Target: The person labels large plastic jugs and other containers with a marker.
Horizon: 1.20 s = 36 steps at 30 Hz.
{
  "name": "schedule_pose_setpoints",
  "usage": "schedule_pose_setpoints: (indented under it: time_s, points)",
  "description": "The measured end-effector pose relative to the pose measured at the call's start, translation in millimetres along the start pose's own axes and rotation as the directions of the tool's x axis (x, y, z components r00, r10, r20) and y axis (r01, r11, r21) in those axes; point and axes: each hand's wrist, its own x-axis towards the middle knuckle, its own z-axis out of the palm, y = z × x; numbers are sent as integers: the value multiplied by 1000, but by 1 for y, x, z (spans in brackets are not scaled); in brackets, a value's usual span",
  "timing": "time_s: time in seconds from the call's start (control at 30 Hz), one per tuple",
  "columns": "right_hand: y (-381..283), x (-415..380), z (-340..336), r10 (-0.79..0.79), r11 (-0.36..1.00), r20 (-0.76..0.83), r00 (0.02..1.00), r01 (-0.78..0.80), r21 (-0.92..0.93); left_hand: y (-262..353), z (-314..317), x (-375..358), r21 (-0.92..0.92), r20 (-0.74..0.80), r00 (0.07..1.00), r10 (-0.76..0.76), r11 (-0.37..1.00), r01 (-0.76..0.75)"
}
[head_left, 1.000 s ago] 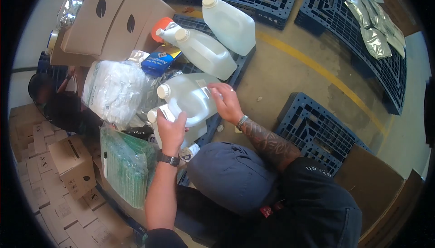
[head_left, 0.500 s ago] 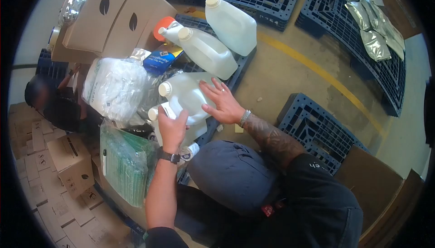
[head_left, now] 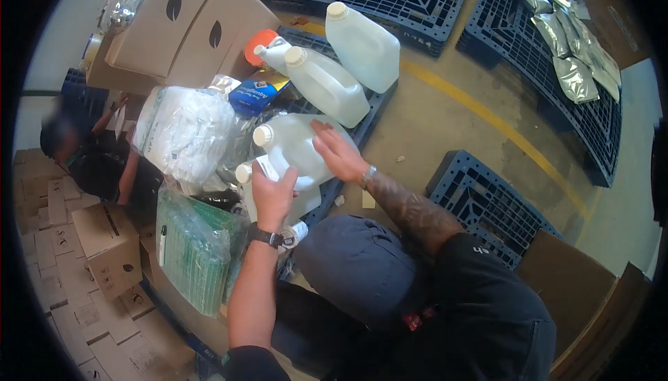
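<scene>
Right hand (head_left: 337, 155) slid up jug (head_left: 296, 148), flat | left hand (head_left: 273, 193) grips handle | blue pallet (head_left: 348, 127), concrete floor (head_left: 445, 130)

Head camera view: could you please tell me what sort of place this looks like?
Probably a warehouse or packing floor: blue plastic pallets on concrete, a yellow floor line, and stacked cardboard boxes beside jugs.

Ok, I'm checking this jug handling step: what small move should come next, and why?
Probably lift the right hand off the jug. It lies flat on the jug's side, as if pressing something down, while the left hand steadies the jug beside its neck. Whether a label sits under the palm cannot be seen.
</scene>
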Motion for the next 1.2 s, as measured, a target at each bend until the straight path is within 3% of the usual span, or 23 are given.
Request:
schedule_pose_setpoints:
  time_s: [0.03, 0.1, 0.13, 0.2, 0.23, 0.33, 0.5, 0.53, 0.57, 0.67, 0.73, 0.83, 0.93, 1.0, 1.07, 1.2]
  points:
    - [-2, 4, 0, -3, 1000, 2, 1000, 3, 2, 0, 0, 1, 1, -4, 1000, 1, 1000, -1]
    - [-8, 11, -4, 65, 967, -34, 997, -71, -245, 2, 3, 4, 16, 6, 1000, -3, 1000, 3]
    - [-12, 7, -8, 61, 966, -27, 998, -65, -252, 2, 6, 3, 8, -1, 1000, -3, 1000, 3]
    - [-20, -10, -21, 131, 990, -84, 988, -134, -37, 6, 14, 5, -53, 36, 996, 86, 995, -84]
    - [-23, -18, -25, 104, 990, -200, 974, -121, -76, 12, 19, 6, -53, 44, 996, 77, 996, -75]
    - [-40, -43, -40, 0, 989, -174, 985, -26, -146, 23, 35, 14, -64, 74, 990, 118, 992, -113]
    - [-77, -52, -59, -17, 984, -192, 981, -18, -180, 24, 22, 16, -66, 86, 993, 84, 995, -79]
    - [-98, -51, -63, -20, 990, -209, 978, -10, -142, 17, 7, 19, -250, 157, 987, -11, 967, 51]
    - [-117, -49, -65, -117, 989, -199, 973, 95, -117, 10, -7, 17, -413, 244, 965, -91, 891, 188]
    - [-150, -46, -57, -83, 996, -174, 981, 89, 24, 37, -46, -17, -623, 371, 929, -1, 742, 249]
    - [-186, -45, -45, -97, 994, -128, 987, 102, 38, 50, -61, -42, -639, 312, 948, 69, 753, 155]
    - [-227, -40, -24, -451, 888, -42, 892, 443, -127, 65, -76, -75, -652, 204, 968, 145, 758, 24]
    - [-258, -45, -9, -505, 854, 15, 863, 502, -135, 65, -84, -97, -719, 140, 978, 155, 695, -8]
    - [-258, -47, 0, -531, 838, 13, 847, 528, -140, 60, -84, -105, -670, 45, 963, 265, 723, -167]
    - [-263, -49, 4, -576, 806, 2, 817, 569, -167, 61, -85, -112, -692, 8, 966, 259, 698, -182]
    - [-276, -58, 10, -540, 823, 2, 842, 529, -207, 59, -90, -123, -630, -91, 948, 305, 720, -292]
